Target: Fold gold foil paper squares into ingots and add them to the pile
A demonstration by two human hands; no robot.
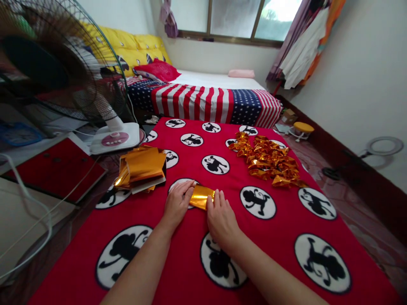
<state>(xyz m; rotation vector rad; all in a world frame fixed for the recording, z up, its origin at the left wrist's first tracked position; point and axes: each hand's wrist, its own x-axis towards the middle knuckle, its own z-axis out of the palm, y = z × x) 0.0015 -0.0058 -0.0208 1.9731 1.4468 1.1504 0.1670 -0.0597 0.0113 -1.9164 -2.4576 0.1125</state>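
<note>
A folded sheet of shiny gold foil paper [201, 196] lies on the red cloth between my two hands. My left hand [178, 202] holds its left end, with the thumb and fingers close together at the edge. At the right end, my right hand [221, 218] grips the paper, fingers side by side along the edge and thumb on the foil. To the left sits a stack of flat gold foil paper [144, 165]. Folded gold foil pieces [270, 159] are heaped at the far right of the cloth.
The red cloth [178, 271] has black monkey figures in white circles. A white-based electric fan [114, 137] stands at the left, beside a red board [60, 165]. Beyond the cloth is a bed with a flag-patterned cover [200, 101]. A yellow stool [303, 127] stands at the right wall.
</note>
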